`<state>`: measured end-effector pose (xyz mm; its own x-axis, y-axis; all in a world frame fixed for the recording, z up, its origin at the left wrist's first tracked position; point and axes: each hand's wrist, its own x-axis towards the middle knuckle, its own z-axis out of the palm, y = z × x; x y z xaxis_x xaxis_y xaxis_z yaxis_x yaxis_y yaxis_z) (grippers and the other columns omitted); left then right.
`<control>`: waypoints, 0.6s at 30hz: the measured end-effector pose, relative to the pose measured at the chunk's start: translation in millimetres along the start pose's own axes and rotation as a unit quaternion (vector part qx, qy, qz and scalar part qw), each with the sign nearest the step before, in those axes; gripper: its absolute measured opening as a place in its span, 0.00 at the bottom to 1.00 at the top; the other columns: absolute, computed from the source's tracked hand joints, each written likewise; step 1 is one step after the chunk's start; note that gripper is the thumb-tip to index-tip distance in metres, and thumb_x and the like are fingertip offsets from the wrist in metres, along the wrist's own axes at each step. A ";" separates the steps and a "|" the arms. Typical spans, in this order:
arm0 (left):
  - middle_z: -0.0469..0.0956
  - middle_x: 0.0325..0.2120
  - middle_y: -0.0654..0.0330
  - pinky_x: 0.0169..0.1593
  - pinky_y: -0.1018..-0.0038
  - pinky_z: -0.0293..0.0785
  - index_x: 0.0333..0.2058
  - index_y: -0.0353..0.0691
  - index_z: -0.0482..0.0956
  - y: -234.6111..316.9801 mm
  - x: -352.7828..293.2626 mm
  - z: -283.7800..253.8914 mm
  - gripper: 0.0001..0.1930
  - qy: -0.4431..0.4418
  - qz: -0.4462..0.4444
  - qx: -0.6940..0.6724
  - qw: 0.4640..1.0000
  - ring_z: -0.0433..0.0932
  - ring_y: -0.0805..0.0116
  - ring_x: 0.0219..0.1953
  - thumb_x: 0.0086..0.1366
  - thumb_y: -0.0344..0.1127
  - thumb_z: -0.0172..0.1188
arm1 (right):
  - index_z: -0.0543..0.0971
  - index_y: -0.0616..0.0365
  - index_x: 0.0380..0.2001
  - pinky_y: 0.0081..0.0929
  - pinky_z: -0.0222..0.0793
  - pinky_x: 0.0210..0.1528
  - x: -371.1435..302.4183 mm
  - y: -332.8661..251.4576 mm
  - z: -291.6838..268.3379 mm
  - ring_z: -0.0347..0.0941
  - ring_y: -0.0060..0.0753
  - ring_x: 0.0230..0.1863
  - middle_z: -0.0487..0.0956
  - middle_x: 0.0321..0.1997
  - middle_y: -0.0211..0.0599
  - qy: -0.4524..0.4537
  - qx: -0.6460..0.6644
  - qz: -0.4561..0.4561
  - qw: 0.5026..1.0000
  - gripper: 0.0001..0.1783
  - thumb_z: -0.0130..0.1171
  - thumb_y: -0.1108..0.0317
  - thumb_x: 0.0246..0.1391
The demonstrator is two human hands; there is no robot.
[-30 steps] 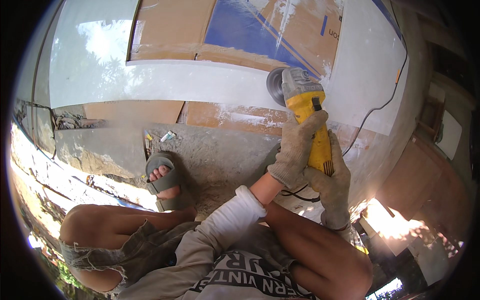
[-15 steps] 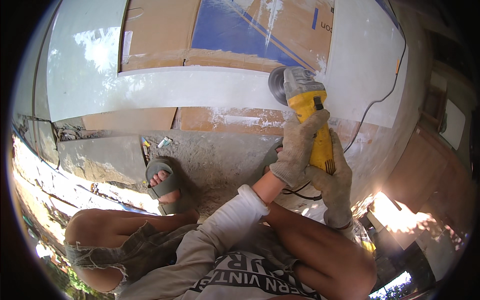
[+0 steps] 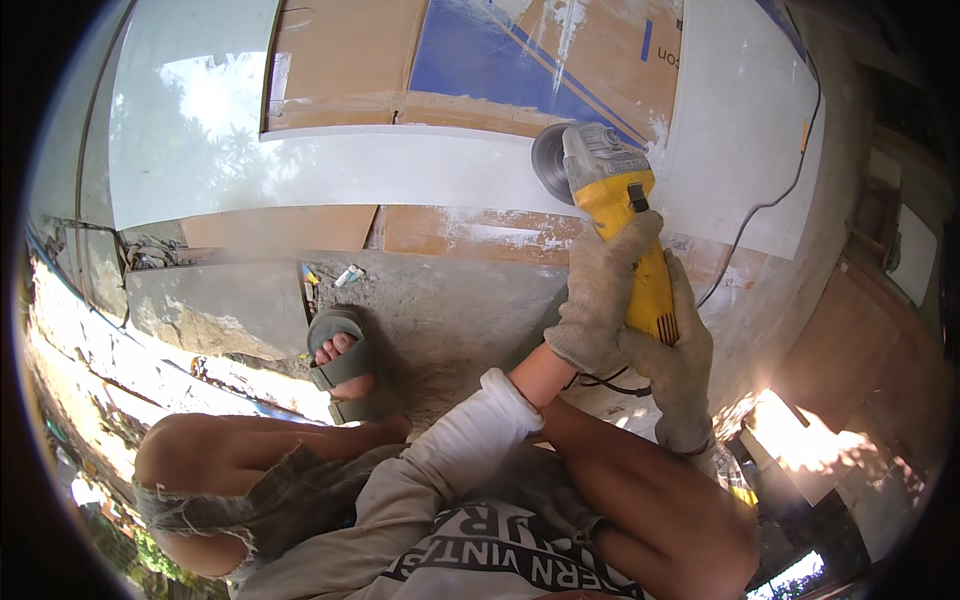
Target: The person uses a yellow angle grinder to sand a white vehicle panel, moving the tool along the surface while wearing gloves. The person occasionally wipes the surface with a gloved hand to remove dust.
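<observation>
A yellow and grey angle grinder (image 3: 622,197) slants across the near strip of a glossy white sheet (image 3: 420,170). Its round disc (image 3: 551,164) looks blurred and lies over that strip; whether it touches the sheet I cannot tell. My left hand (image 3: 603,295), in a dusty knit glove, is wrapped round the grinder's body just behind the switch. Gloved as well, my right hand (image 3: 682,370) grips the rear end from the right and below. Cardboard (image 3: 335,65) with a blue print shows through the rectangular opening in the sheet.
A black power cord (image 3: 745,215) curves along the right side. More cardboard (image 3: 470,230) lies under the sheet's near edge. My sandalled foot (image 3: 345,360) rests on the concrete, near small litter (image 3: 349,275). Brown boards (image 3: 835,330) lean at the right.
The grinder has shifted a little left along the near strip of the sheet, both hands still on it. The whole scene has slid slightly right and up in view.
</observation>
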<state>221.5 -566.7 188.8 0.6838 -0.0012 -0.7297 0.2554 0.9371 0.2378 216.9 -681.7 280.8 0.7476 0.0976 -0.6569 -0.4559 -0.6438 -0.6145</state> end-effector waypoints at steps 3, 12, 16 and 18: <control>0.85 0.40 0.59 0.47 0.70 0.83 0.51 0.36 0.83 11.7 -1.1 -7.0 0.17 0.000 0.010 -0.007 1.000 0.86 0.69 0.41 0.75 0.44 0.70 | 0.61 0.62 0.86 0.31 0.80 0.66 3.8 -5.0 10.6 0.81 0.33 0.66 0.82 0.72 0.48 -0.015 0.019 -0.026 0.999 0.57 0.73 0.76 0.54; 0.86 0.40 0.57 0.48 0.68 0.84 0.50 0.36 0.82 35.0 -5.4 -22.0 0.17 0.017 0.032 -0.035 0.999 0.86 0.67 0.41 0.75 0.44 0.69 | 0.59 0.69 0.85 0.29 0.80 0.64 10.5 -20.1 27.5 0.81 0.32 0.65 0.79 0.73 0.48 -0.049 -0.008 -0.060 0.997 0.55 0.71 0.78 0.55; 0.85 0.39 0.59 0.47 0.68 0.84 0.51 0.37 0.82 35.0 -3.5 -24.8 0.16 0.025 0.025 -0.053 0.998 0.86 0.68 0.40 0.74 0.42 0.71 | 0.59 0.71 0.84 0.24 0.81 0.59 10.8 -19.7 32.5 0.81 0.28 0.61 0.81 0.69 0.44 -0.049 0.005 -0.068 0.996 0.55 0.70 0.82 0.54; 0.85 0.39 0.60 0.46 0.68 0.84 0.52 0.37 0.83 32.5 -2.8 -25.1 0.16 0.026 0.016 -0.056 0.998 0.85 0.69 0.39 0.74 0.41 0.72 | 0.59 0.71 0.84 0.24 0.81 0.60 10.9 -18.2 32.7 0.81 0.29 0.62 0.81 0.69 0.44 -0.045 0.005 -0.064 0.997 0.55 0.70 0.82 0.54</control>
<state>210.7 -527.4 182.5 0.6525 0.0446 -0.7565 0.1539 0.9697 0.1899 217.5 -644.1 270.5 0.7537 0.2468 -0.6091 -0.3641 -0.6147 -0.6996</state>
